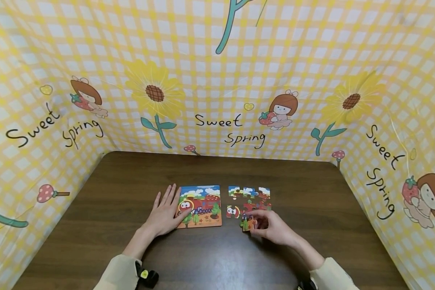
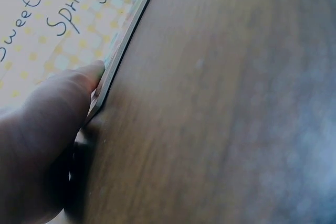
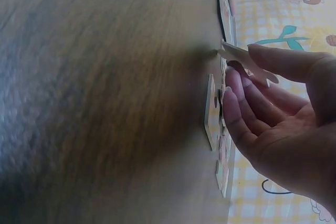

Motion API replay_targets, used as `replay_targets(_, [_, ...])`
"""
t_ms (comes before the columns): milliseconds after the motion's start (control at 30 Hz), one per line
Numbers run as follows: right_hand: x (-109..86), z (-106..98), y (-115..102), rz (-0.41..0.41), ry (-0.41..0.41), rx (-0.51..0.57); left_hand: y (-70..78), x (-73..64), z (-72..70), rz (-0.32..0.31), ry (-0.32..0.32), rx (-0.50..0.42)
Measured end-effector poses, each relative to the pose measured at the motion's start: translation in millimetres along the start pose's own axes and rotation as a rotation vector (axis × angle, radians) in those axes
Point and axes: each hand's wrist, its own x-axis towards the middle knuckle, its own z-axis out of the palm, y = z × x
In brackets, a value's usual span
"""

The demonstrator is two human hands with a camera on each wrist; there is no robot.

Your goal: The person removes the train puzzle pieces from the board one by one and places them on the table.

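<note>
A picture board [image 1: 206,201] with a red cartoon train lies left of centre on the table. My left hand [image 1: 164,213] rests flat over its left side, fingers spread and pointing away; the thumb lies along the near part. In the left wrist view that thumb [image 2: 79,85] is at the board's edge. To the right, my right hand [image 1: 275,228] pinches a jigsaw piece [image 1: 247,224] with green and orange print between thumb and fingers. In the right wrist view the pinched piece [image 3: 244,59] is tilted, seen nearly edge-on.
Several jigsaw pieces lie in loose rows right of the board, among them a train-face piece [image 1: 233,212] and sky pieces [image 1: 249,191]. My right hand covers part of this group. The brown table [image 1: 130,173] is enclosed by yellow checked cloth [image 1: 217,88] on three sides.
</note>
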Motion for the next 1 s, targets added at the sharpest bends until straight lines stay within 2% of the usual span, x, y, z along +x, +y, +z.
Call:
replay_targets(67, [-0.5, 1, -4, 0.017, -0.004, -0.043, 1.2, -0.3, -0.6, -0.003, -0.003, -0.003])
replay_targets(100, [-1.5, 1, -1, -0.003, 0.001, -0.085, 1.8, -0.5, -1.1, -0.007, -0.007, -0.002])
replay_targets(133, [-1.8, 1, -8, 0.030, 0.009, -0.115, 2.4, -0.6, -1.4, -0.010, -0.011, -0.001])
replay_targets(300, [-2.9, 6, -26, 0.073, 0.082, -0.427, 5.5, -1.1, -3.3, -0.012, -0.009, -0.007])
replay_targets(333, [-2.4, 7, -33, 0.098, 0.086, -0.478, 5.5, -1.1, -3.2, -0.010, -0.006, -0.007])
replay_targets(433, [-2.6, 9, -34, 0.106, 0.091, -0.588, 5.9, -1.4, -3.5, -0.010, -0.005, 0.000])
replay_targets(533, [-2.9, 10, -31, 0.120, 0.083, -0.617, 7.8, -2.0, -6.1, -0.016, -0.014, 0.020])
replay_targets(667, [-3.6, 11, -28, 0.142, 0.071, -0.599, 8.9, -1.5, -8.2, -0.023, -0.026, 0.041])
replay_targets(867, [-5.2, 10, -23, 0.157, 0.043, -0.582, 1.4, -0.2, -1.6, 0.003, -0.004, -0.007])
replay_targets(1000, [-5.8, 10, -21, 0.172, 0.030, -0.572, 2.1, -0.7, -1.9, 0.005, 0.004, -0.020])
